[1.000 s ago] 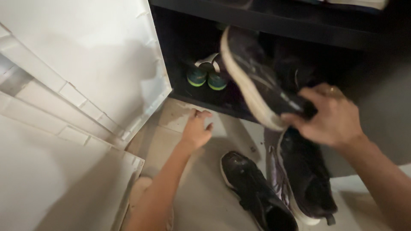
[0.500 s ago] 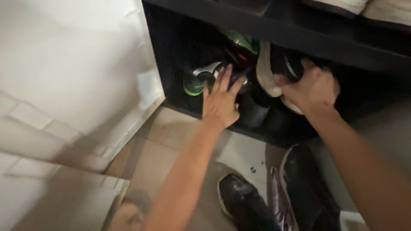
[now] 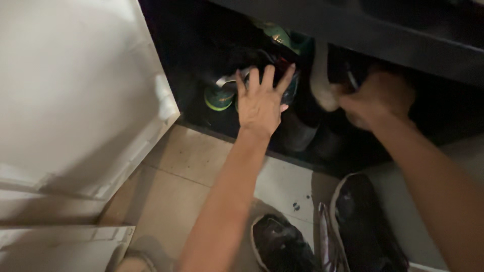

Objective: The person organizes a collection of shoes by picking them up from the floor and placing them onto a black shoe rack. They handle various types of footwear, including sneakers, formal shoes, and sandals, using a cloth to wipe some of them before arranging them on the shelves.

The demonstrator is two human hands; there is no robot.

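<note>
While the right hand (image 3: 375,98) is pushing a dark shoe with a pale sole (image 3: 322,83) deep into the black shoe cabinet (image 3: 353,30), the scene is looking quite different from a second ago: then the shoe was being held up in the open air in front of the cabinet, and the left hand (image 3: 259,103) was resting on the floor. Now the left hand is pressing flat, fingers spread wide and holding nothing, against the small shoes with green toes (image 3: 219,98) near the left end of the bottom shelf, seemingly keeping them back. The right hand's grip is closing around the dark shoe's heel end, though blur and shadow are hiding the fingers themselves. Judging from this, the shoe is already mostly stowed, standing on its side between the other pairs. Two more dark shoes (image 3: 363,221) are still lying on the floor just outside the cabinet's front edge, close to each other, below the right forearm. The floor (image 3: 186,176) is showing beige tiles, with a paler patch beside the shoes. A white cabinet door (image 3: 75,90) is standing open at the left, and the cabinet's inside is staying very dim.
</note>
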